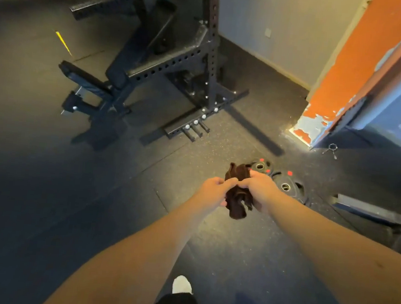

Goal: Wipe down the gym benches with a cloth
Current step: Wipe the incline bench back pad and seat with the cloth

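A: Nearest, 6 o'clock: shoe (181, 285) on rubber floor (43, 198). Dead centre: left grip (211, 189) and right grip (260, 189), both pinching bunched dark cloth (237, 199), held in air between them.

B: Bench?

A: Gym bench (88, 81) far out at 10 o'clock, well apart from cloth, tucked into rack (212, 55) at 12. Judged not yet wiped.

B: Risks?

A: Weight plates (287, 182) flat on floor at 1 o'clock, just past right grip. Spring collar (332, 148) at 2. Probable trip hazard if walking with eyes on cloth. Trailing end hanging low, could slip from a fingertip pinch.

B: Containers?

A: None visible. No bucket, no spray bottle.
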Demonstrator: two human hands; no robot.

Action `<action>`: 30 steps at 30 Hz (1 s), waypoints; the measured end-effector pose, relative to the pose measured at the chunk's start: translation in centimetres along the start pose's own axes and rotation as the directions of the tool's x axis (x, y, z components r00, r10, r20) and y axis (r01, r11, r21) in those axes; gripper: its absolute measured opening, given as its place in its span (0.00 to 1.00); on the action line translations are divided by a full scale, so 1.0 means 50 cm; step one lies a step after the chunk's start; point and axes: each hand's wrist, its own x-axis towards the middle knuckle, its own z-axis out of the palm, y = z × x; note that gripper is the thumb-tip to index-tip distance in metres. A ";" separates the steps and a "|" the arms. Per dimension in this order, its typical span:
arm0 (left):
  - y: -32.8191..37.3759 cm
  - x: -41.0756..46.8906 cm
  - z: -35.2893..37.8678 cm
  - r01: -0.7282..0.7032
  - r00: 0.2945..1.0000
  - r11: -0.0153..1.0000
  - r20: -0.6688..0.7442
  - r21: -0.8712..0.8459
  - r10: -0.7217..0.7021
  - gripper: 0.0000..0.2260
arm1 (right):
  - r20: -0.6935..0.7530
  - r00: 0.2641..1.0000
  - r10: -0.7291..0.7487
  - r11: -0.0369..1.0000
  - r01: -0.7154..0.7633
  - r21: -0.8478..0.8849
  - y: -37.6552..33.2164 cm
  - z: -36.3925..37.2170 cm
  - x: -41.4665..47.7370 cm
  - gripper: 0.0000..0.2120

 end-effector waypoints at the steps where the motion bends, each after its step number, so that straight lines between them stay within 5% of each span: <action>1: -0.001 0.016 -0.048 -0.019 1.000 1.000 -0.010 0.017 0.019 0.11 | 0.014 1.000 -0.002 1.000 0.002 -0.001 -0.014 0.046 0.017 0.19; 10: 0.041 0.111 -0.453 0.025 0.965 0.991 -0.261 0.128 0.009 0.10 | 0.092 0.994 -0.053 0.937 0.081 -0.340 -0.179 0.402 0.141 0.06; 18: 0.133 0.190 -0.672 0.015 0.962 0.993 -0.272 0.115 0.017 0.14 | 0.278 0.961 0.007 0.933 0.093 -0.347 -0.332 0.617 0.298 0.06; 25: 0.187 0.319 -0.918 0.101 0.902 0.992 -0.415 -0.073 -0.122 0.08 | 0.353 0.916 0.189 0.963 -0.102 -0.251 -0.468 0.775 0.423 0.11; 30: 0.156 0.373 -1.106 0.119 0.902 0.984 -0.400 -0.136 -0.164 0.09 | 0.368 0.921 0.126 0.953 -0.009 -0.303 -0.539 0.954 0.492 0.10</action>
